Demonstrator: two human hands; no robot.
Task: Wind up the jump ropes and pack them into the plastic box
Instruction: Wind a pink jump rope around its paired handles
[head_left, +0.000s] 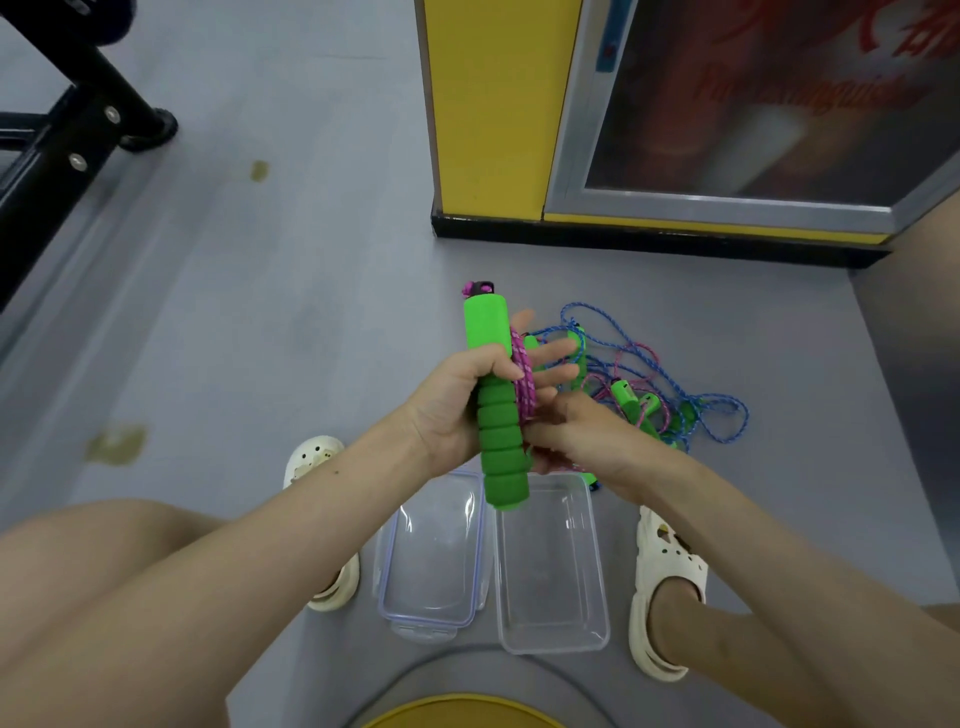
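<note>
The only writing is red lettering on the poster behind glass at upper right, too blurred to read; nothing on the ropes or box carries a legible label.

The left hand holds a green foam handle, ribbed along its lower half, of a jump rope. Its grip is clenched, with the thumb across the front of the handle and the fingers reaching out nearly straight behind it. Loops of pink cord, braided, lie against those fingers beside the handle. The right hand has its grip curled around the lower end of the pink loops, just beside the handle.

The handle's long axis runs away from the person, its capped end far and tipped slightly left. Its near end hangs over the gap between the clear plastic box and the clear lid, which lie side by side on the grey floor between the person's feet.

A tangled heap of ropes, blue and pink with green handles, lies on the floor beyond the right hand.
</note>
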